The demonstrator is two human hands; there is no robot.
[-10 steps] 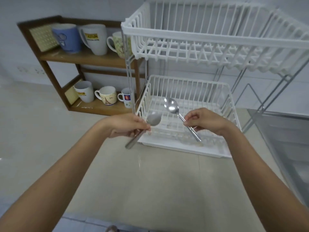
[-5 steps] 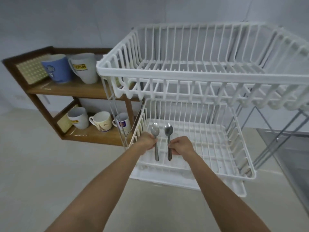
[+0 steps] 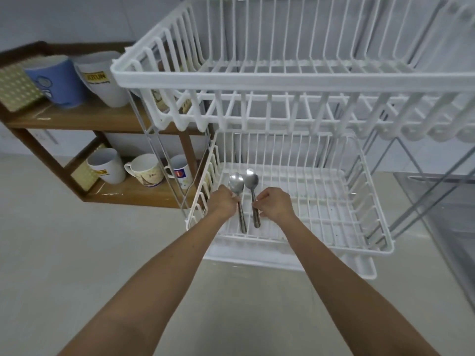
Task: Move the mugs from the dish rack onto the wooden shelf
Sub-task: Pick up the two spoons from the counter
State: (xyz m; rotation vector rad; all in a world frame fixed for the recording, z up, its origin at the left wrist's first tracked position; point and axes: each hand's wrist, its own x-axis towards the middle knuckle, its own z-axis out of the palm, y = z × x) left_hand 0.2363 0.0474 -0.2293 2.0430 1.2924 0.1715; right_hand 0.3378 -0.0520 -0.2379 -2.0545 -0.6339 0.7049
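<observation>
The white two-tier dish rack (image 3: pixel 290 80) holds no mugs that I can see. Inside its lower basket (image 3: pixel 341 217), my left hand (image 3: pixel 224 204) grips a metal spoon (image 3: pixel 237 186) and my right hand (image 3: pixel 273 204) grips a second spoon (image 3: pixel 251 179), both held side by side, bowls pointing away, low over the basket floor. The wooden shelf (image 3: pixel 84 119) stands at the left. Its top board carries a blue mug (image 3: pixel 57 82), a white mug (image 3: pixel 102 80) and a third mug partly hidden behind the rack. Its lower board carries three more mugs (image 3: pixel 145 169).
A woven mat (image 3: pixel 15 86) leans at the shelf's top left, another on the lower level. A drip tray (image 3: pixel 334 263) sits under the rack. A steel sink edge (image 3: pixel 447 201) lies at the right. Pale countertop (image 3: pixel 77 253) spreads in front.
Both hands carried the spoons from in front of the rack into the lower basket and lined them up parallel. My view moved closer and tilted up.
</observation>
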